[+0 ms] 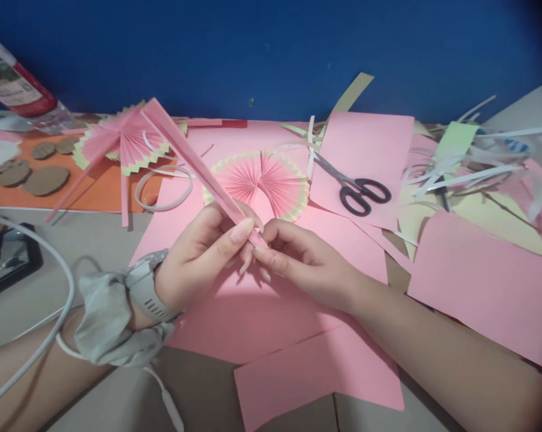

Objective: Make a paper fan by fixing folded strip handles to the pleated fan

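A narrow folded strip of pink paper (194,165) slants from upper left down to my fingers. My left hand (207,243) grips it near its lower end, thumb on top. At that lower tip, the thumb and fingers of my right hand (302,255) pinch the paper. Just behind my hands lies a round pleated pink paper fan (261,180) with a pale yellow-green rim, partly hidden by my fingers. Beneath it all are large pink paper sheets (252,318).
Scissors (354,189) with black handles lie on a pink sheet at right, beside paper scraps (460,162). At left are another pleated fan (122,141), brown discs (45,180) on orange paper, a bottle (23,84), and a white cable (68,282) across my left forearm.
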